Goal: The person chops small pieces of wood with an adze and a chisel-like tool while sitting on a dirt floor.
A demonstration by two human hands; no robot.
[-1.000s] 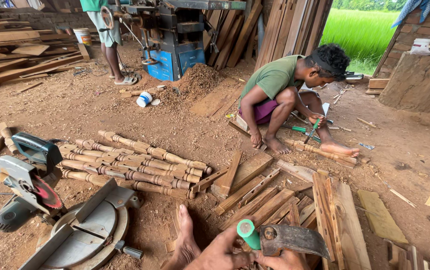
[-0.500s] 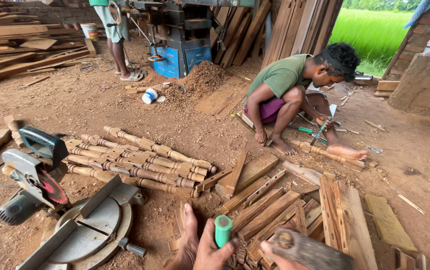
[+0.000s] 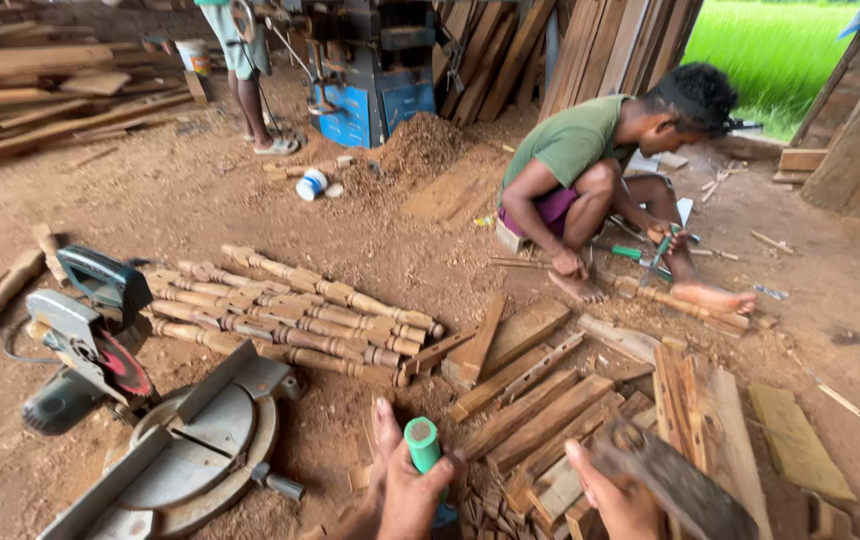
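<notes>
Hands at bottom edge of the head view, both occupied. Left hand is wrapped around a green tool handle, fingers curled tight about its lower part; the handle's rounded end stands clear above the fist. Its long axis runs nearly upright, tipped slightly away from the wearer. What lies below the fist is hidden, so the working end cannot be judged.

Right hand, just right of the green handle, grips a dark, worn slab-shaped tool, apparently a mallet or block; thumb lies along its near side, the other fingers are hidden beneath. The slab's long axis slants down to the right, away from the handle. The two hands are near each other but apart.

Rough wooden billets lie just beyond and right of the handle, stacked loosely. A mitre saw sits to its left on the dirt floor. Turned wooden spindles lie in rows further beyond, upper left of the handle. Well beyond, a crouching person in a green shirt works at a separate piece.
</notes>
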